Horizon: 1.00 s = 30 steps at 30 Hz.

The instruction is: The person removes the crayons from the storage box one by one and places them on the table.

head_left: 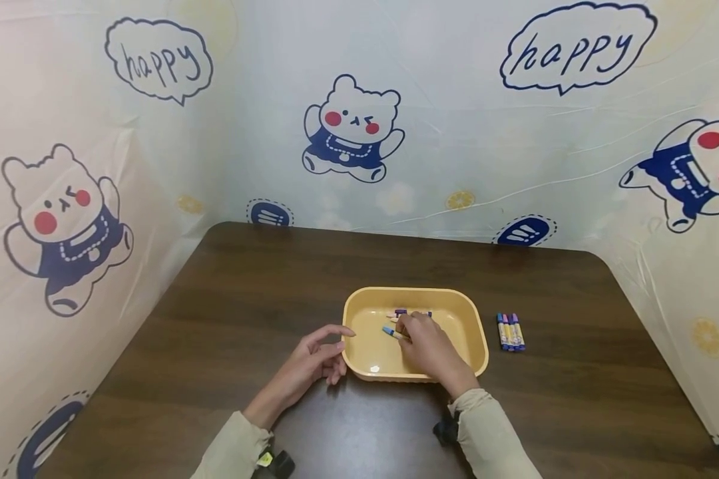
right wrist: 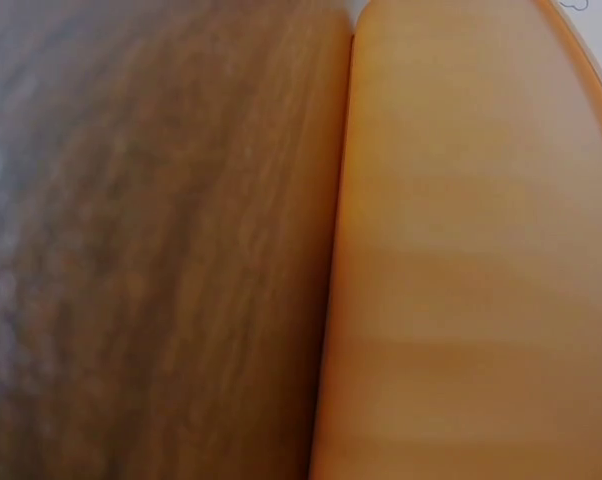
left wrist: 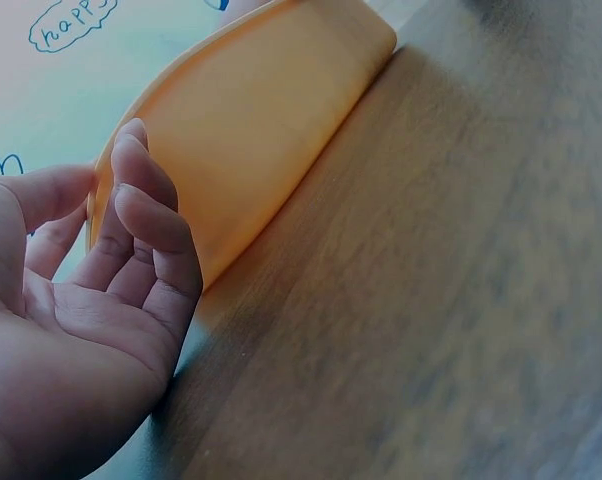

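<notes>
A yellow plastic basin stands on the table, with several small crayon-like markers lying inside it. My right hand reaches into the basin over its near side. Its fingers pinch a blue-tipped marker, whose other end they hide. At the left rim, my left hand holds the basin's edge between thumb and index finger; the other fingers curl loosely beside the outer wall. The right wrist view has only the basin's outer wall and the table, no hand.
Several capped markers lie side by side on the dark wood table, right of the basin. A printed curtain with bears and "happy" bubbles surrounds the table's back and sides.
</notes>
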Available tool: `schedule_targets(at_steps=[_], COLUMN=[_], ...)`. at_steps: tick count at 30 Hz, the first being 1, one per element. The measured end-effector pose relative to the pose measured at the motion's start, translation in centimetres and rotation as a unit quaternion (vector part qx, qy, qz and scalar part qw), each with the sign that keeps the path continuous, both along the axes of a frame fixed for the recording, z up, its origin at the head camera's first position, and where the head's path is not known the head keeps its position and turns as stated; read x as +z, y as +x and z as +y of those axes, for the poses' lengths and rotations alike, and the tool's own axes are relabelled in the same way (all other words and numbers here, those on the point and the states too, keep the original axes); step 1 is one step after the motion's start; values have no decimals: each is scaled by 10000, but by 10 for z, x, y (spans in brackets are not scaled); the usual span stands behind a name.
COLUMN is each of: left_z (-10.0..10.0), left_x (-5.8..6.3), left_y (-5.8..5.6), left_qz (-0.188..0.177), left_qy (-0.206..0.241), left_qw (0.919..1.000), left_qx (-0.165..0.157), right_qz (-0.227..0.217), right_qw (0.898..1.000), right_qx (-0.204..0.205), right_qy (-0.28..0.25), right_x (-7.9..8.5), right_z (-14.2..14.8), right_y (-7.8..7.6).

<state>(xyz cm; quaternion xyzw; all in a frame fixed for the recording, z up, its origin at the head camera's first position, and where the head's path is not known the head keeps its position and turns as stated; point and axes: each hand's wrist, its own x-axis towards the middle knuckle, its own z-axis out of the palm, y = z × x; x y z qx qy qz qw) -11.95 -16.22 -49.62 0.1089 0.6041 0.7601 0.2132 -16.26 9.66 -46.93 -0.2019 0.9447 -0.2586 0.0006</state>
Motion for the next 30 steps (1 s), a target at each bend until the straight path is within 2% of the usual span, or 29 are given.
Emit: schedule_targets(at_steps=[9, 30], left_z=[-2, 1], left_x=[-1, 0], left_y=[0, 1], left_qz=[-54, 45], left_qy=[-46, 47], left_qw=[10000, 10000], left_qx=[43, -9], right_qz=[-40, -79], right_qw=[9995, 9995], right_qx=[268, 253], right_qy=[-183, -153], right_x=[-2, 3], right_z=[-3, -3], right_y=[-1, -2])
